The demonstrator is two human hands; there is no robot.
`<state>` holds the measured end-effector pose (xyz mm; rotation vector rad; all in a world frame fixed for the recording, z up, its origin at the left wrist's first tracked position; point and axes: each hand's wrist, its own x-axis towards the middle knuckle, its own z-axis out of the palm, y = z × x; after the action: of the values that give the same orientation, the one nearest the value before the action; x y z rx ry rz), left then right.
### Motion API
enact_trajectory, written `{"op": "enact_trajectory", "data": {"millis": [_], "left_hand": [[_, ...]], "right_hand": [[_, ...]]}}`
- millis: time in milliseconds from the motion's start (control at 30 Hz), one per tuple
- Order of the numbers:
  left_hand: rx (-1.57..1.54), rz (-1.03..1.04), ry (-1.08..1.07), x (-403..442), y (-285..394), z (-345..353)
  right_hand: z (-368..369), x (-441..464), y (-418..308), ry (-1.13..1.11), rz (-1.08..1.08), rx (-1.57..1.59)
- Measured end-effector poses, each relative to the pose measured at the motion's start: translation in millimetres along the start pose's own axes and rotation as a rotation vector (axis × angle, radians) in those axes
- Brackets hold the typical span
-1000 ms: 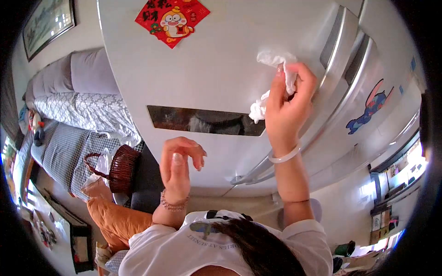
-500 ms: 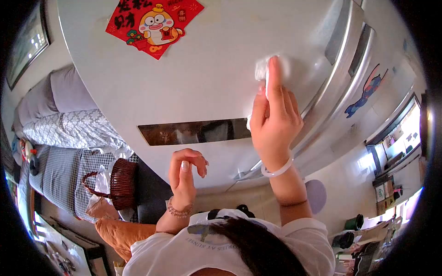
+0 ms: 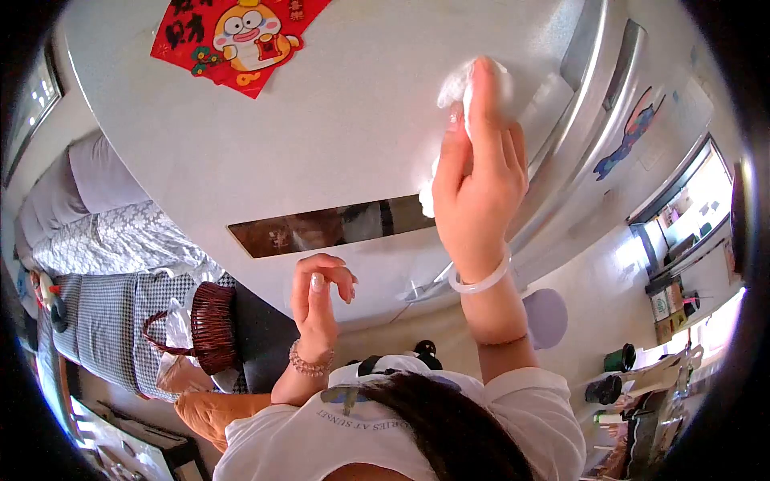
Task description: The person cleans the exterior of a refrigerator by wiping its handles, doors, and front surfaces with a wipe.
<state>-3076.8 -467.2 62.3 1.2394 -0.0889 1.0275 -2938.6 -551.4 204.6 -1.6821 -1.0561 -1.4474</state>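
Note:
My right hand (image 3: 480, 188), with a white bangle at the wrist, presses a crumpled white cloth (image 3: 457, 86) against the pale refrigerator door (image 3: 353, 120). The cloth shows past the fingertips and again beside the palm. A dark rectangular panel (image 3: 321, 228) lies on the door to the left of this hand. My left hand (image 3: 321, 301), wearing a beaded bracelet, hovers below the panel with loosely curled fingers apart and holds nothing. A red diamond-shaped sticker (image 3: 241, 40) with a cartoon figure is at the upper left of the door.
Door handles (image 3: 581, 104) curve along the right side, with a blue cartoon sticker (image 3: 630, 136) beyond them. At the left are a sofa (image 3: 100, 321), a brown wicker basket (image 3: 215, 329) and an orange cushion (image 3: 212, 417). A round lilac object (image 3: 545, 318) is lower right.
My right hand has moved up the door with the cloth, its fingers now straighter. The left hand stays loosely curled. The camera view has shifted, moving the red sticker toward the upper left.

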Motion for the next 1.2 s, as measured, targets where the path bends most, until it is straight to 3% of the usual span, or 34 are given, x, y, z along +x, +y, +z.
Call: {"op": "enact_trajectory", "data": {"millis": [133,233,333,467,733,1067,1200], "left_hand": [[0.029,-0.01,0.005,2.2,-1.6,0.6],[0.236,0.085,0.042,4.6,-6.2,-10.3],[0.233,0.156,0.099,7.4,-10.6,-13.6],[0.187,0.163,0.142,12.6,-20.3,-24.9],[0.291,0.233,0.095,11.6,-26.9,-25.0],[0.303,0.269,0.082,10.7,-30.4,-29.5],[0.293,0.263,0.085,9.2,-32.1,-29.4]], "right_hand": [[-4.3,-9.0,-1.6,-0.073,0.055,0.029],[-6.5,-15.3,2.5,0.069,0.059,0.116],[1.4,-4.3,2.5,0.29,0.088,0.32],[14.0,17.9,2.8,0.384,0.103,0.277],[1.1,-8.7,0.8,0.127,0.064,-0.043],[7.4,14.1,3.6,0.199,-0.071,-0.14],[1.1,-2.2,1.4,0.089,-0.017,-0.164]]}}
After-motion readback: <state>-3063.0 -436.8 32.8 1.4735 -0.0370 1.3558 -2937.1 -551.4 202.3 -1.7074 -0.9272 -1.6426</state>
